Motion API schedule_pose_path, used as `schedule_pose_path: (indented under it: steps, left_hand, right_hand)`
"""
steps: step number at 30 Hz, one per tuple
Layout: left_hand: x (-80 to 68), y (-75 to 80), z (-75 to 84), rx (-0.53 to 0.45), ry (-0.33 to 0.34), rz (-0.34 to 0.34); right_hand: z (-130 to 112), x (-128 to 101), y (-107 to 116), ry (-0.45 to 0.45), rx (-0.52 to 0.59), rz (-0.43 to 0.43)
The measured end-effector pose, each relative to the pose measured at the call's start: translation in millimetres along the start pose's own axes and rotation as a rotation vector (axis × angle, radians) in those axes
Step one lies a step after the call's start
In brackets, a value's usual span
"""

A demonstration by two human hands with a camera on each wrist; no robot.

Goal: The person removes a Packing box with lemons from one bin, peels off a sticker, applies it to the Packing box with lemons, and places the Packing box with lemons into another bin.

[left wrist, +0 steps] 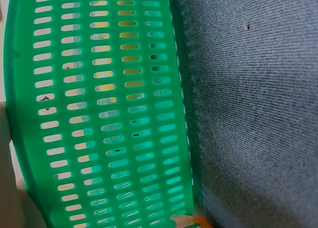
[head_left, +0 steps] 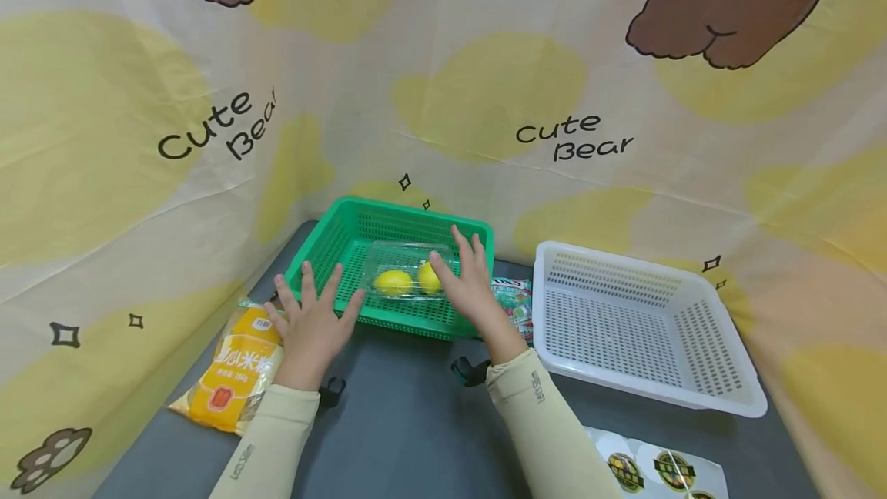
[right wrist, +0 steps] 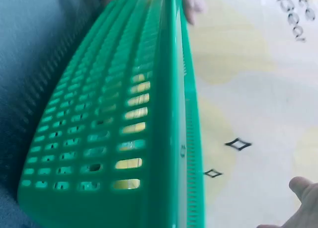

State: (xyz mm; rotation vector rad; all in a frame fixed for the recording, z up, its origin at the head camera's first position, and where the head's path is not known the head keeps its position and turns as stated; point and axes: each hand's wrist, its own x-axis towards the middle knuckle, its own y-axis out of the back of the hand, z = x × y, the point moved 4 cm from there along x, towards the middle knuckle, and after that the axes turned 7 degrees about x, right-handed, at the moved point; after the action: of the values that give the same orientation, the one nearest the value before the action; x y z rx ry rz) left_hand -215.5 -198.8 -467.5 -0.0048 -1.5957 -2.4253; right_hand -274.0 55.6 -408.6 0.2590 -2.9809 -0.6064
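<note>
A green perforated basket stands at the back of the grey table. Inside it lies a clear plastic box with two lemons. My left hand hovers with spread fingers at the basket's near left corner, beside an orange packet. My right hand is flat and open over the basket's near right edge, next to the clear box. Both wrist views show the basket wall close up. A fingertip shows in the right wrist view.
A white perforated basket stands to the right. A small colourful packet lies between the two baskets. A sheet of round stickers lies at the front right. A bear-print cloth backdrop closes the back and sides.
</note>
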Motion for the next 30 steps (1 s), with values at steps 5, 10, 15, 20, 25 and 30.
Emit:
schedule_pose_path:
  steps: [5,10,15,20,25,30]
  left_hand:
    - [0.5,-3.2,-1.3,0.01,0.006,-0.009]
    - [0.1,-6.0,-1.5,0.005,-0.002,-0.016]
    - [-1.0,-6.0,-2.6,-0.003,0.0,-0.002]
    - [0.1,-2.8,-2.9,-0.007,0.008,0.013]
    - [1.1,-1.8,-1.6,-0.01,0.016,0.0]
    - [1.7,-3.8,-0.9,-0.006,0.017,0.001]
  right_hand:
    - [12,27,-6,-0.13,0.093,-0.052]
    - [30,40,-12,-0.218,0.083,-0.057]
    - [43,46,-19,-0.27,0.124,-0.114]
    - [51,56,-30,-0.322,0.154,-0.157]
    - [55,59,-36,-0.344,0.178,-0.2]
    - [59,59,-38,-0.372,0.228,-0.279]
